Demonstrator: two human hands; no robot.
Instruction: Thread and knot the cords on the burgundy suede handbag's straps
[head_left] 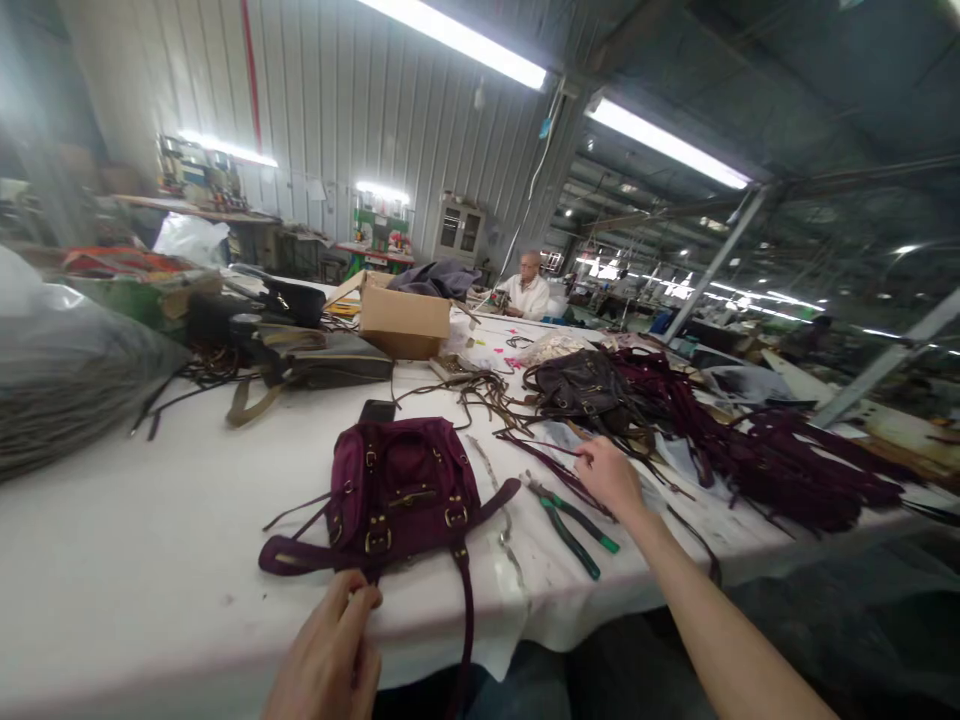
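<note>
I find the bag point(405, 465) with buckles point(378, 541) fitted, straps point(466, 600) loose; left hand point(330, 635) curls at its seven o'clock, grip unclear; right hand point(611, 480), three o'clock, pinches an apparently unattached cord point(551, 447).

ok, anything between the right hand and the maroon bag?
Yes: the green-handled pliers lie on the table between the right hand and the maroon bag, with thin dark strips just beyond the pliers.

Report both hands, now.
Left hand: fingers curled by the purple bag's near edge; whether gripping anything cannot be told.
Right hand: closed, pinching a thin dark strap.
</note>
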